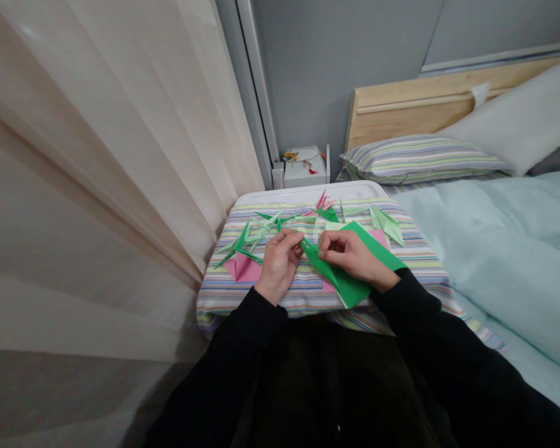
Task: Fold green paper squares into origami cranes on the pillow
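Head view shows a folded green paper [313, 254] held up just above the near-middle part of a striped cloth [303, 303]. Its left end is pinched between the thumb and fingers of the left hand [280, 258]. At its right side, the right hand [350, 254] has thumb and fingers drawn together (whether they actually grip the paper, I cannot tell). Below the right hand lies a flat green sheet [378, 246], with a pink sheet [381, 237] partly showing beyond it. Left of the left hand sit a dark green folded figure [239, 246] and, just nearer, a pink folded piece [245, 270]. A pink folded figure [323, 203] stands at the far side, and a pale green folded piece [386, 224] lies far right, near the cloth's edge.
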{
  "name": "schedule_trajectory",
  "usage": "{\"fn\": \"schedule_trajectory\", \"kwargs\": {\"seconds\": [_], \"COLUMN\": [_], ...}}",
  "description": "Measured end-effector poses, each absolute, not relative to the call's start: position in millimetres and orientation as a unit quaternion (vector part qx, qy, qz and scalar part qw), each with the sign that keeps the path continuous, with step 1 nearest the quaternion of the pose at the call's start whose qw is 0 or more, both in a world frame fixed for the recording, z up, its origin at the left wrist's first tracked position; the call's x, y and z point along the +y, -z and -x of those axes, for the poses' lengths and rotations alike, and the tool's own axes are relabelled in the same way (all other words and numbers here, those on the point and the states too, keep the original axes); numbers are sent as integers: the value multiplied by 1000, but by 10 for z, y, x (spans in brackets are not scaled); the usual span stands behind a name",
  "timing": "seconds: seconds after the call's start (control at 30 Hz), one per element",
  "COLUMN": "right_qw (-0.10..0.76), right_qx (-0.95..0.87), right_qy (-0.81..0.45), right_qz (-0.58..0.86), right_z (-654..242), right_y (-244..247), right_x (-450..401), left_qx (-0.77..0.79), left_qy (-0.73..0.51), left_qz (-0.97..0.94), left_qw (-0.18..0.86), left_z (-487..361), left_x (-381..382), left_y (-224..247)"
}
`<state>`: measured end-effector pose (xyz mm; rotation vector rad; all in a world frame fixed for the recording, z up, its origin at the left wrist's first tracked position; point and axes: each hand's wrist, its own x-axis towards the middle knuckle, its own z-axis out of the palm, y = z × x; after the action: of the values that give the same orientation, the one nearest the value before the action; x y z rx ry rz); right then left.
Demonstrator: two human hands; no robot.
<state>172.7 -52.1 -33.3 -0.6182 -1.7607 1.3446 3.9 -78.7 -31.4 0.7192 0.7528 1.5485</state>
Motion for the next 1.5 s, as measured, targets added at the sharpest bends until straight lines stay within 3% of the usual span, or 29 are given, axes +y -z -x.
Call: {"fn": "schedule_trajectory", "kwargs": {"seconds": [0.5, 0.77, 1.17, 1.5], "right_qw": [399, 474, 413, 468], "right_qx": [-697, -670, -650, -610], "right_qy": [-536, -502, -580, -560], "right_qz": [260, 275, 264, 310], "right_z": [-1749, -1734, -1717, -1697], "right_y": [337, 333, 348, 333], "right_x": [-544, -548, -533, -541], "left_qx": [304, 324, 331, 335], "left_qy": [-702, -656, -611, -598], "left_qz": [-227, -357, -401, -447], "left_qw": [603, 580, 597, 575], "left_z": [19, -82, -74, -95], "left_x": [-726, -806, -798, -807], "left_y": [323, 351, 360, 379]}}
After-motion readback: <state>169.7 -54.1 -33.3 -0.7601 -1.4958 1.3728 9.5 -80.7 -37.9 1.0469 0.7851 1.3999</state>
